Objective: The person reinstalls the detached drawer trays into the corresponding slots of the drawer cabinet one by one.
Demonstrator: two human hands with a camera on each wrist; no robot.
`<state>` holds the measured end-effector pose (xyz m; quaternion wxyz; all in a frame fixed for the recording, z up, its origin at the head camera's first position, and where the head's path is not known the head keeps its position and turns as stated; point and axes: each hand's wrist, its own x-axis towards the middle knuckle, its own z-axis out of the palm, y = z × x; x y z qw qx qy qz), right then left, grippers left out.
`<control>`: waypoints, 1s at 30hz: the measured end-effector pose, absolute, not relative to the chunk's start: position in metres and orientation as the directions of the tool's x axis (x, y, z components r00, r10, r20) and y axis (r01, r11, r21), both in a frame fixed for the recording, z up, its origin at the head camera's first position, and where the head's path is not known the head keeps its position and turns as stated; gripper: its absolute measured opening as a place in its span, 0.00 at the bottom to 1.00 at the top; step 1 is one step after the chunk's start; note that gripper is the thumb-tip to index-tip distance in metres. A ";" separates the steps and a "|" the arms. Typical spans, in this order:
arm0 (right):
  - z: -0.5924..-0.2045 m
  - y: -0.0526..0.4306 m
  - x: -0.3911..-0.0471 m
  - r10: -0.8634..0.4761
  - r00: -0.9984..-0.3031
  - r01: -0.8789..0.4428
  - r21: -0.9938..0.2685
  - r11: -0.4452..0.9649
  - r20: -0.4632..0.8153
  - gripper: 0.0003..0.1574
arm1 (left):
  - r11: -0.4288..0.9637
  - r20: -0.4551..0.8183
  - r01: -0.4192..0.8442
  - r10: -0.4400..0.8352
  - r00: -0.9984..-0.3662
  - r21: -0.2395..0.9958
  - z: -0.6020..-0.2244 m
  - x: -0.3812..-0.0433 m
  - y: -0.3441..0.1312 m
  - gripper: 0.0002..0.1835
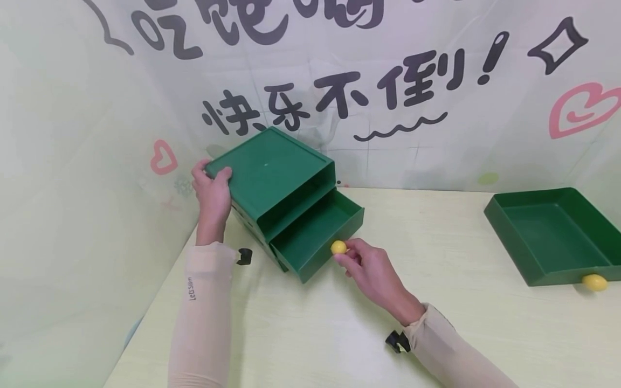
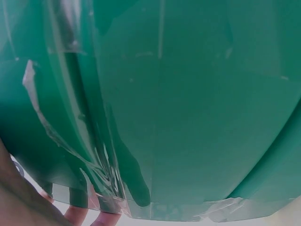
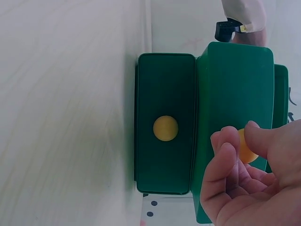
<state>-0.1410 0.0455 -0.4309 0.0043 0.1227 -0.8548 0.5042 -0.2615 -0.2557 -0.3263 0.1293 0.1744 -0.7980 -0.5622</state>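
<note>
A green drawer cabinet [image 1: 271,172] stands at an angle by the back wall. At its rear left corner, my left hand [image 1: 212,194] grips it, thumb on top and fingers around the edge. In the left wrist view, the cabinet's green wall [image 2: 188,113] fills most of the picture, with fingertips at its lower edge. Below the vacant top slot, a drawer [image 1: 317,226] is pulled partway out. My right hand [image 1: 373,272] pinches that drawer's round yellow knob [image 1: 338,247]. Beneath it, a closed lower drawer [image 3: 164,165] with its own yellow knob [image 3: 165,128] shows in the right wrist view.
A separate green drawer [image 1: 558,237] with a yellow knob [image 1: 594,282] lies on the pale wooden table [image 1: 436,231] at the right. Behind hangs a white printed sheet [image 1: 388,156] with dark lettering, meeting the table's back edge and left side.
</note>
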 end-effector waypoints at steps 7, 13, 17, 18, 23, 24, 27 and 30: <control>-0.432 0.043 -0.144 -0.211 -0.967 -0.225 -0.862 0.453 0.142 0.19 | 0.311 0.013 -0.133 -0.427 -0.904 0.941 -0.327 -0.261 -0.255 0.30; -0.431 0.041 -0.146 -0.223 -0.963 -0.240 -0.863 0.445 0.153 0.18 | 0.310 0.013 -0.133 -0.427 -0.904 0.941 -0.327 -0.260 -0.255 0.31; -0.430 0.039 -0.147 -0.226 -0.962 -0.244 -0.857 0.454 0.154 0.19 | 0.307 0.007 -0.139 -0.431 -0.902 0.942 -0.327 -0.259 -0.256 0.31; -0.430 0.039 -0.147 -0.227 -0.962 -0.244 -0.856 0.455 0.153 0.19 | 0.304 0.006 -0.139 -0.432 -0.902 0.942 -0.326 -0.259 -0.256 0.31; -0.429 0.037 -0.149 -0.228 -0.963 -0.239 -0.856 0.459 0.146 0.20 | 0.302 0.010 -0.132 -0.426 -0.905 0.944 -0.326 -0.259 -0.256 0.31; -0.429 0.036 -0.150 -0.227 -0.963 -0.236 -0.857 0.458 0.144 0.20 | 0.302 0.010 -0.131 -0.425 -0.905 0.944 -0.326 -0.259 -0.256 0.31; -0.428 0.034 -0.151 -0.226 -0.964 -0.230 -0.858 0.460 0.138 0.20 | 0.300 0.008 -0.133 -0.425 -0.905 0.945 -0.327 -0.260 -0.256 0.32; -0.427 0.032 -0.153 -0.225 -0.965 -0.227 -0.859 0.459 0.135 0.20 | 0.301 0.007 -0.135 -0.427 -0.904 0.944 -0.326 -0.260 -0.256 0.31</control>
